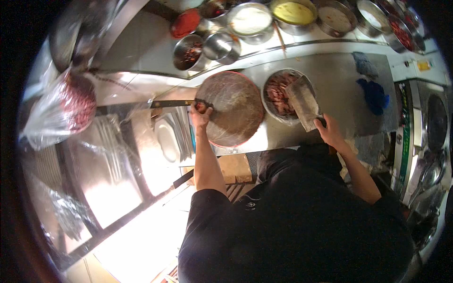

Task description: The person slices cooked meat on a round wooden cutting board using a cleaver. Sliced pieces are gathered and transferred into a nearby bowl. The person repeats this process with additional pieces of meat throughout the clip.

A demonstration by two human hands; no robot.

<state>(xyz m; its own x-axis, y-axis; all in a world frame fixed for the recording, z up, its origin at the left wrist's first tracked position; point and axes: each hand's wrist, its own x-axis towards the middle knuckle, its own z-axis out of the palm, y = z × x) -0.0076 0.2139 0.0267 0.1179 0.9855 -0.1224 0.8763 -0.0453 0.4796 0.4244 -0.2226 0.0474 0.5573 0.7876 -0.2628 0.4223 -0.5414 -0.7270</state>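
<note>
In my right hand [328, 131] is the handle of a broad cleaver [304, 102]. Its blade is over the right part of a metal bowl [266, 106] that contains sliced raw meat [281, 92]. Left of the bowl, touching or nearly so, lies a round chopping board [235, 113] with a red rim. My left hand [201, 115] is at the board's left edge, its fingers curled around a small dark reddish thing [201, 107] that I cannot make out. A dark bar [170, 103] runs leftward from this hand; whether the hand touches it is unclear.
Metal bowls of seasonings, such as a white one [250, 19] and a yellow one [293, 12], line the raised shelf behind. Blue cloths [375, 96] lie on the metal counter [332, 81] at right. Plates [168, 138] stand at left, below a hanging plastic bag [76, 102].
</note>
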